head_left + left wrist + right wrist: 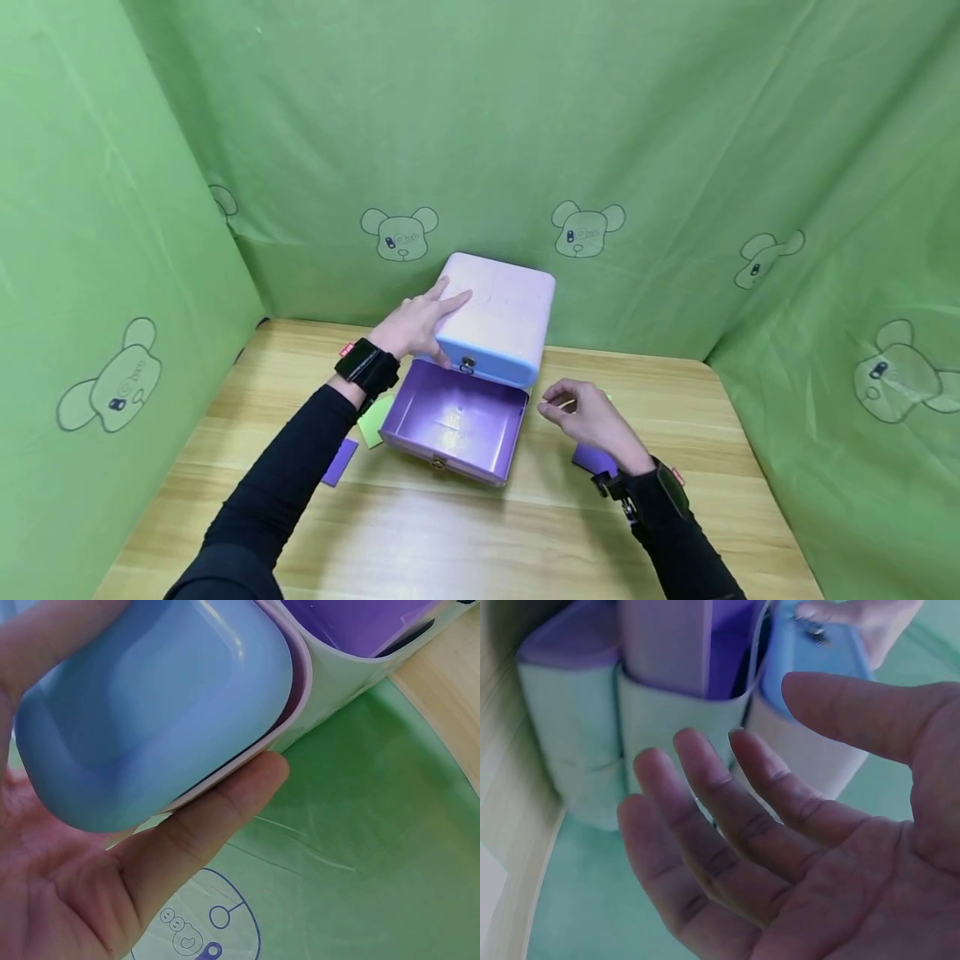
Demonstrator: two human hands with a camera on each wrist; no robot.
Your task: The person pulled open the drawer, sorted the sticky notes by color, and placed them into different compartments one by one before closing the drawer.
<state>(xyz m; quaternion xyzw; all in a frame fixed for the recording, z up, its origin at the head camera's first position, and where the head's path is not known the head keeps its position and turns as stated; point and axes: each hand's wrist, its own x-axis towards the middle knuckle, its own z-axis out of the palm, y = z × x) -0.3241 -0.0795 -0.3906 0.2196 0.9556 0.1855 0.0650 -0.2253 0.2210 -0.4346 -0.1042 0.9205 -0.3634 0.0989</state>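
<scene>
A small pale drawer cabinet [498, 296] stands by the back curtain. Its blue top drawer [491, 367] is in, with a metal ring pull [467, 365] on the front. Beneath it a purple drawer [453, 421] is pulled far out and looks bare inside. My left hand [414, 323] rests on the cabinet's upper left corner, fingers spread and fairly straight, thumb by the blue front. In the left wrist view one finger [217, 806] lies along the cabinet's side. My right hand [592, 414] hovers right of the purple drawer, fingers loosely bent, holding nothing.
Flat purple [341, 461] and light green [372, 421] pieces lie on the wooden table [420, 542] left of the drawer. Another purple piece [592, 458] lies under my right hand. Green curtains [495, 125] enclose the table's back and sides. A lower purple-fronted drawer [574, 637] is closed.
</scene>
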